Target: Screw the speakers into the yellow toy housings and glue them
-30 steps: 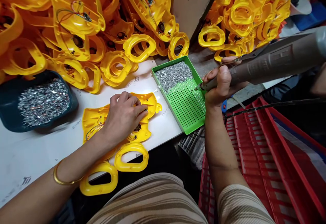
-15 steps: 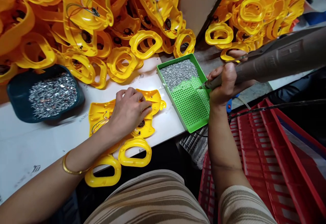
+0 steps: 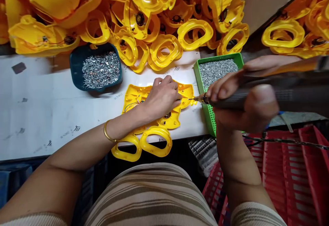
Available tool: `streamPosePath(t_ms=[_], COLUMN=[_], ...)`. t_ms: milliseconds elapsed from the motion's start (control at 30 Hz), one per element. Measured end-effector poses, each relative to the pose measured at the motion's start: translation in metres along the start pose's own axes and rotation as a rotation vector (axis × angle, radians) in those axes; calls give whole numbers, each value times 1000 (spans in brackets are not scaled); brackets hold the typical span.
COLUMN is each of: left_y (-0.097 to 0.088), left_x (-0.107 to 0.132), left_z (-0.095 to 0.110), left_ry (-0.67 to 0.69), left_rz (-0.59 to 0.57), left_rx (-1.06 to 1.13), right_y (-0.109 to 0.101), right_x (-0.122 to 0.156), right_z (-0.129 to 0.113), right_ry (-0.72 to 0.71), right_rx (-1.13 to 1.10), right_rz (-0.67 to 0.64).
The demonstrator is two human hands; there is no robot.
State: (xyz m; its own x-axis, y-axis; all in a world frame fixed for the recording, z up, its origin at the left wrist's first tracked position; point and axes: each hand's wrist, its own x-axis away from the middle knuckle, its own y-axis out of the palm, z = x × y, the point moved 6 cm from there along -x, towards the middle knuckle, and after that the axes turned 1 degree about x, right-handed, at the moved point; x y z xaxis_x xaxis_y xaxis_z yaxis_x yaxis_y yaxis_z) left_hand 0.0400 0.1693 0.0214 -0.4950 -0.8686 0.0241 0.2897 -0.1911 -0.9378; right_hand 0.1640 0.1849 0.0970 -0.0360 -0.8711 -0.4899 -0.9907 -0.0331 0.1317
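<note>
A yellow plastic shell (image 3: 186,90) lies inner side up on the white table, with thin wires and a round dark speaker-like part (image 3: 167,115) inside. My left hand (image 3: 163,97) rests over its middle, fingers curled and pressed down onto it; what lies under the fingertips is hidden. My right hand (image 3: 241,99) is wrapped around a dark electric screwdriver (image 3: 290,90), held almost level. Its thin bit points left, close to the left fingertips, over the shell's right part. Below the screwdriver, the green perforated tray (image 3: 197,72) holds many small silvery screws (image 3: 218,70).
A dark teal bin (image 3: 74,72) of small metal pieces stands left on the white table (image 3: 38,116). Yellow shells (image 3: 195,34) are heaped along the back. Two yellow ring-shaped handles (image 3: 156,152) overhang the front edge. Red crates (image 3: 277,171) stand at lower right, near a cable (image 3: 288,142).
The screwdriver has moved from over the green tray to the yellow shell, its bit now near my left fingers. My left hand stays on the shell. The view has shifted left.
</note>
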Motion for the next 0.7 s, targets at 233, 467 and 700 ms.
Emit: streamPosePath(t_ms=[233,467,700], left_y=[0,0,1], left_x=[-2,-3,-4], left_z=[1,0,0], left_ry=[-1,-8,-14], left_rz=[-16,-4,-38], left_rx=[15,19,14], right_y=[12,16,11], right_x=[3,4,6], right_z=[8,17,30], right_ry=[-101,-134,-148], right_rx=[-95,-75,-74], right_rz=[-50,-80,-105])
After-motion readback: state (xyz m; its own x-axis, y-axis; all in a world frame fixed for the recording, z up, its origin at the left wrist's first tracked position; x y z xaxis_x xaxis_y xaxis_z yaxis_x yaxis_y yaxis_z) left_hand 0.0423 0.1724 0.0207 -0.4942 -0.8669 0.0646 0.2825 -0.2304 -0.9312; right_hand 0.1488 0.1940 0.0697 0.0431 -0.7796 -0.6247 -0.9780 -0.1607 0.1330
